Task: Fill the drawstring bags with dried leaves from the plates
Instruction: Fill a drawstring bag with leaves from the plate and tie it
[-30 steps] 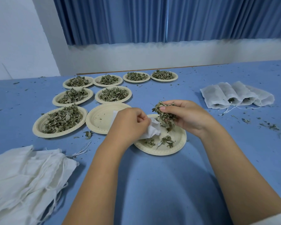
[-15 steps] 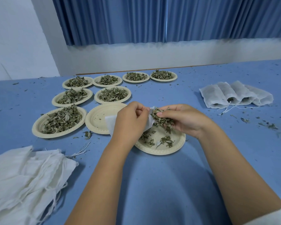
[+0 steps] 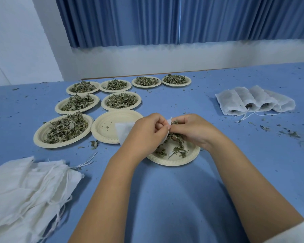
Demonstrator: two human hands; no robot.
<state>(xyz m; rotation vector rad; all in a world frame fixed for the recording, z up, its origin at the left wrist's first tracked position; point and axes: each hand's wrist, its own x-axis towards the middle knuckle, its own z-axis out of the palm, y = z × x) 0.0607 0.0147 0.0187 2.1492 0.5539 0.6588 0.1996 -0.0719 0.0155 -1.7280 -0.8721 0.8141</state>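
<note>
My left hand [image 3: 146,132] pinches the mouth of a white drawstring bag [image 3: 124,131], whose body trails left over an empty cream plate [image 3: 105,127]. My right hand [image 3: 191,130] holds a clump of dried leaves [image 3: 174,122] pressed against the bag's opening. Both hands hover over a cream plate [image 3: 175,159] with a few leaves left on it. Several more plates heaped with dried leaves [image 3: 66,128] stand to the left and behind.
A pile of empty white drawstring bags [image 3: 23,192] lies at the near left. Several filled bags [image 3: 253,101] lie in a row at the far right. Leaf crumbs are scattered over the blue table [image 3: 174,199]. A blue curtain hangs behind.
My right hand has carried the clump of leaves left and down to the bag's mouth. My left hand has lifted the bag's opening up to meet it.
</note>
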